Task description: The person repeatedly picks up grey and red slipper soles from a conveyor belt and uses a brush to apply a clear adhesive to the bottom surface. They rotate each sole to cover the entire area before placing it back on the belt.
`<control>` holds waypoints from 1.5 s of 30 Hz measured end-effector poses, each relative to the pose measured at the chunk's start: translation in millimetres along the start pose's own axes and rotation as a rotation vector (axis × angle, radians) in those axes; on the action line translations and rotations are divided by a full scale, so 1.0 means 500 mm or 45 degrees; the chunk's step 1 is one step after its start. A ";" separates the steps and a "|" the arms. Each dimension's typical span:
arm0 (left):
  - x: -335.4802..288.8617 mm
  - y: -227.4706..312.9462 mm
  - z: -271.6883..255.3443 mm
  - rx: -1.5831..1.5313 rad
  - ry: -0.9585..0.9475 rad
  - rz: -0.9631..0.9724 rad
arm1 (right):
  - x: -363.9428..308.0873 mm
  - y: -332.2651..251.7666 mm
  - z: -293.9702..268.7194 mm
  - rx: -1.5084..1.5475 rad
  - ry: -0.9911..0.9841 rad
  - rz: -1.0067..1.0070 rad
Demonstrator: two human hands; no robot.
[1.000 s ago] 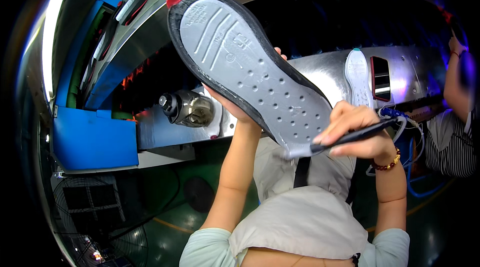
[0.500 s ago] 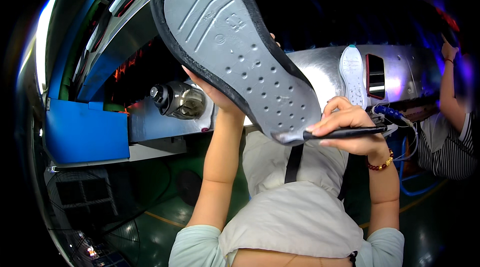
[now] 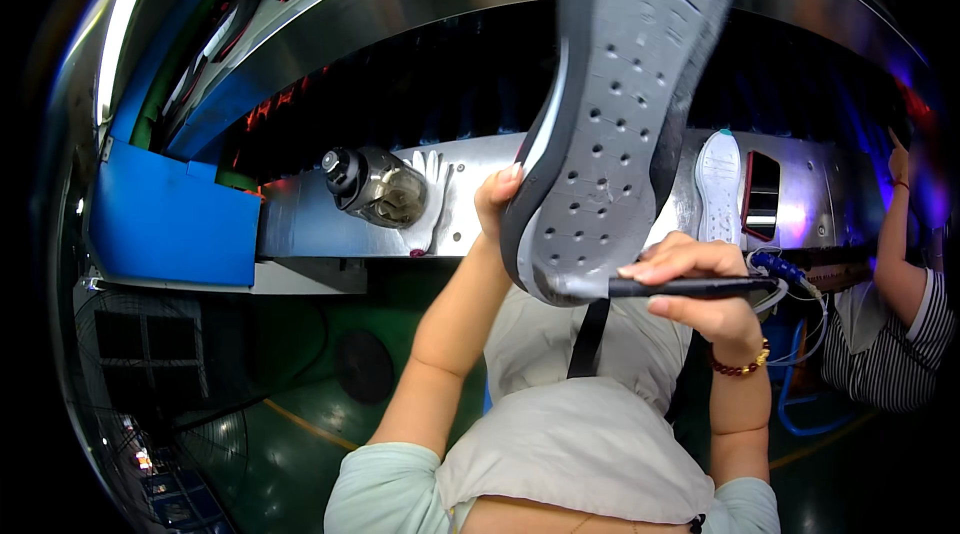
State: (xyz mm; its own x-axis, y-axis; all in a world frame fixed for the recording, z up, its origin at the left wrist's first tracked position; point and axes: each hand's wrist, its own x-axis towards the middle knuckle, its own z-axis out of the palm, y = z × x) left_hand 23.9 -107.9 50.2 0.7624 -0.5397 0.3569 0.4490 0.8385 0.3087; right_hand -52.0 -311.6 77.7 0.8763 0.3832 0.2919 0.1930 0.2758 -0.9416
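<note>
My left hand [image 3: 497,204] grips a large shoe sole [image 3: 605,139] by its side near the heel. The underside faces me, grey with rows of small round dimples and a few grooves, framed by black sidewalls. A slim brush [image 3: 685,287] with a black handle is pinched between the thumb and fingers of my right hand [image 3: 712,319]. Its pale bristles touch the rounded heel end, where a whitish wet-looking smear shows. Most of my left fingers are hidden behind the sole.
On the metal bench stand a dark clear bottle [image 3: 375,189] and a white glove [image 3: 432,204]. Farther right lie a white insole-shaped piece [image 3: 718,189] and a black tray with red edging [image 3: 761,196]. A co-worker in stripes [image 3: 885,344] is at the right.
The sole has swung from leaning left to leaning right, its far end moving rightward and its edge turning into view. The brush stays at the heel.
</note>
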 end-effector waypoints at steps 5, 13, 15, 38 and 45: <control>0.008 0.037 0.032 0.227 0.267 -0.401 | 0.023 -0.030 -0.034 -0.157 -0.268 -0.100; 0.036 0.041 0.082 0.590 0.699 -0.943 | 0.044 -0.067 -0.065 -0.322 -0.733 0.022; 0.040 0.039 0.086 0.638 0.767 -1.016 | 0.054 -0.063 -0.075 -0.287 -0.625 -0.073; -0.056 0.120 0.009 0.827 0.856 -0.981 | 0.040 -0.062 -0.128 -0.538 -0.696 0.133; -0.062 0.135 -0.007 0.843 0.876 -0.720 | 0.023 -0.045 -0.123 -0.611 -0.311 0.071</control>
State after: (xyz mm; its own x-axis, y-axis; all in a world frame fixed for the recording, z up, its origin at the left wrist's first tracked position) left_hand 32.3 -34.2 57.0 0.7145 -0.5030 -0.4863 0.6328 0.1681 0.7558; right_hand -19.1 -367.7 92.0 0.7738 0.5955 0.2159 0.3792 -0.1624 -0.9110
